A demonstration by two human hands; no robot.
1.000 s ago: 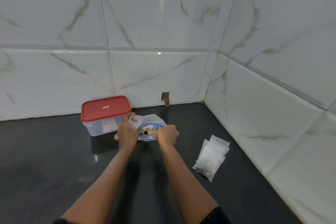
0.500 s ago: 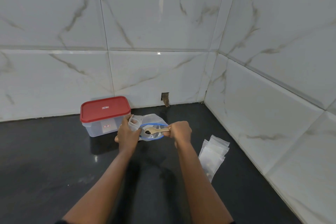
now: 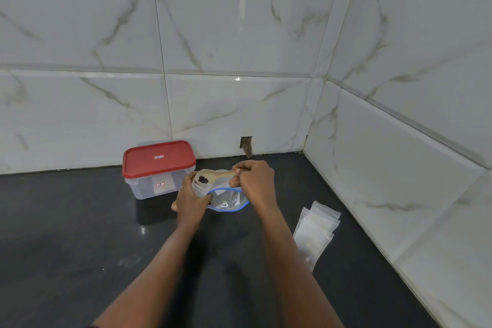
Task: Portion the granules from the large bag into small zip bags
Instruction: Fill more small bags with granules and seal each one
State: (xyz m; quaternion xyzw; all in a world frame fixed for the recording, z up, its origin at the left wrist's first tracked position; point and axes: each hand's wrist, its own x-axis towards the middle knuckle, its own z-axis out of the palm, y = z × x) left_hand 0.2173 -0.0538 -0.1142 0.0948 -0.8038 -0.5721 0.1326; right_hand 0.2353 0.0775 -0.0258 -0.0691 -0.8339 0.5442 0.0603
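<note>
granules (image 3: 203, 180), a few dark lumps, lie in the bowl of a pale wooden spoon (image 3: 217, 176), which is held level over the mouth of a small clear zip bag (image 3: 200, 189). the right hand (image 3: 255, 181) pinches the end of the spoon's handle between thumb and curled fingers, and the handle runs leftward from it. the left hand (image 3: 190, 201) grips the small clear zip bag with fingers curled round the plastic, the bag's mouth turned up under the spoon bowl.

just below the spoon, between the two wrists, a large clear bag with a blue zip rim (image 3: 230, 201) sits on the glossy black countertop (image 3: 80, 234), its mouth gaping. whether the left hand also touches its rim cannot be told, and the crumpled plastic hides what is inside.

a clear plastic box with a red lid (image 3: 159, 158) stands left of the hands, close to the back wall, with its lid on. a stack of small clear zip bags (image 3: 316, 226) lies flat on the countertop to the right, well apart from the hands and near the side wall. white marble-veined wall tiles (image 3: 239, 34) rise behind and to the right, meeting in a corner. a small dark notch (image 3: 246, 144) shows at the foot of the back wall.
</note>
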